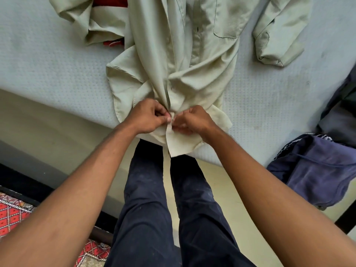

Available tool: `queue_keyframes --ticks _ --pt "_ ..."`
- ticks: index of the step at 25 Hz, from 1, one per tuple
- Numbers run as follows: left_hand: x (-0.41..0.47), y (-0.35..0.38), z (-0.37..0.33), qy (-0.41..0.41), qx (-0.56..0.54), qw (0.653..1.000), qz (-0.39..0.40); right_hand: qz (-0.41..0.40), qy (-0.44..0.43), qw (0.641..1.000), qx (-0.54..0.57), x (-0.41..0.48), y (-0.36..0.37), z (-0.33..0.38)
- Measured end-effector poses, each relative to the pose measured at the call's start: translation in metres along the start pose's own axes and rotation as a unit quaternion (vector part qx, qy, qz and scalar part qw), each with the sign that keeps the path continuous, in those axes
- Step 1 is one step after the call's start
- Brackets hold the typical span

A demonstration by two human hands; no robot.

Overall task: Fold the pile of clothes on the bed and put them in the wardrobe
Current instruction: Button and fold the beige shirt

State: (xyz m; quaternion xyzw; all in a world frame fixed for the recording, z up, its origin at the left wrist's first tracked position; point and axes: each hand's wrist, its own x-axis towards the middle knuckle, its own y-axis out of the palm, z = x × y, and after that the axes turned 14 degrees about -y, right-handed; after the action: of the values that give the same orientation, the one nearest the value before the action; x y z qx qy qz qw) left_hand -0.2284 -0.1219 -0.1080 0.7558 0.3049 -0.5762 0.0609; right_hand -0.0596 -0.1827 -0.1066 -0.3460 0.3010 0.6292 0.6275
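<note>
At the bottom of the view, toward 6 o'clock, we see the person's legs in dark navy trousers (pixel 146 199), standing on a pale floor (pixel 221 189) close against the bed's edge. At 8 o'clock a red patterned rug (pixel 11 212) lies on the floor beside the dark bed frame (pixel 23 182).

Just above the trousers, near the middle of the view, both bare forearms meet over the mattress edge. The left hand (pixel 148 117) has its fingers curled, and its grip pinches the lower front edge of a pale green button shirt (pixel 185 54). The right hand (pixel 194 120), touching or nearly touching the left, pinches the facing edge of the same shirt front. The cloth bunches between the two grips, and the hem hangs over the bed's edge.

At 4 o'clock a blue-purple garment (pixel 316 170) droops over the bed's corner, with a dark grey garment (pixel 339 116) just beyond it at 3 o'clock.

Farther off, the shirt lies front-up on the white dotted bed (pixel 48 64), running toward 12 o'clock, its chest pocket (pixel 229 22) showing at 1 o'clock. One sleeve (pixel 277 35) lies bent at 1 o'clock. The other is crumpled at 11 o'clock, over a red garment (pixel 110 1) that we only partly see.
</note>
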Motion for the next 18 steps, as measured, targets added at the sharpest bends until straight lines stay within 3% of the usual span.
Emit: queue_keyframes --ticks 2,4,8,11,14,16,18 --pt "-0.006 -0.008 -0.005 0.000 0.116 0.992 0.041 0.052 -0.016 0.986 -0.159 -0.007 -0.006 0.003" --pt "-0.014 -0.017 -0.013 0.023 0.113 0.993 0.012 -0.022 -0.083 0.967 -0.238 -0.021 -0.008 0.010" --pt "-0.019 -0.031 -0.030 0.097 -0.024 0.984 -0.147 -0.246 -0.169 0.952 -0.070 -0.030 -0.006 0.039" --pt "-0.011 -0.030 -0.045 0.132 -0.081 0.965 -0.212 -0.291 -0.308 0.895 -0.142 -0.016 0.000 0.056" --pt "0.007 -0.022 -0.053 0.113 -0.112 0.968 -0.192 -0.234 -0.397 0.825 -0.327 0.011 -0.005 0.065" --pt "0.018 -0.015 -0.050 0.076 -0.140 0.975 -0.155 -0.136 -0.367 0.831 -0.396 0.027 -0.019 0.067" --pt "0.023 -0.007 -0.043 0.066 -0.128 0.979 -0.142 -0.094 -0.312 0.841 -0.432 0.032 -0.035 0.057"
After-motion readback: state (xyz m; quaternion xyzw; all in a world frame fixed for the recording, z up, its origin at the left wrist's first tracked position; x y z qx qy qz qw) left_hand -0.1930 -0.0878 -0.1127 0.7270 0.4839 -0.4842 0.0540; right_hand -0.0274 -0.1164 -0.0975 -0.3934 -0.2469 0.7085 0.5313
